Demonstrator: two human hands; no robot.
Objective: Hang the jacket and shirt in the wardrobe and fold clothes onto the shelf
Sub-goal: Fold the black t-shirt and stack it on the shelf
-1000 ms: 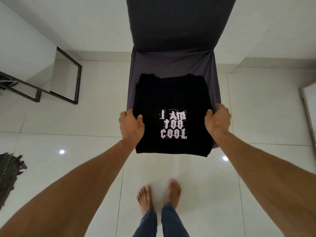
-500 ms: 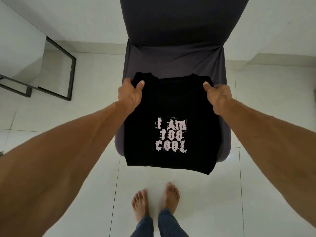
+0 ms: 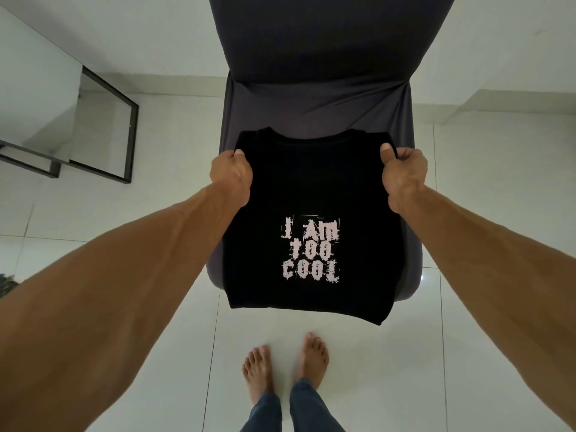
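Note:
A black T-shirt (image 3: 311, 182) with pale print "I AM TOO COOL" lies folded into a rectangle on the seat of a grey covered chair (image 3: 311, 110), its lower edge hanging past the seat's front. My left hand (image 3: 232, 176) grips the shirt's left edge near the collar, thumb on top. My right hand (image 3: 402, 176) grips the right edge at the same height, thumb on top. The fingers of both hands are hidden under the cloth.
A black metal frame with a glass top (image 3: 103, 132) stands on the white tiled floor at the left. A dark bundle of cloth (image 3: 6, 283) shows at the left edge. My bare feet (image 3: 285, 363) stand just in front of the chair.
Both hands moved from the shirt's lower sides up to its edges near the collar and took hold there. The view has come closer to the chair.

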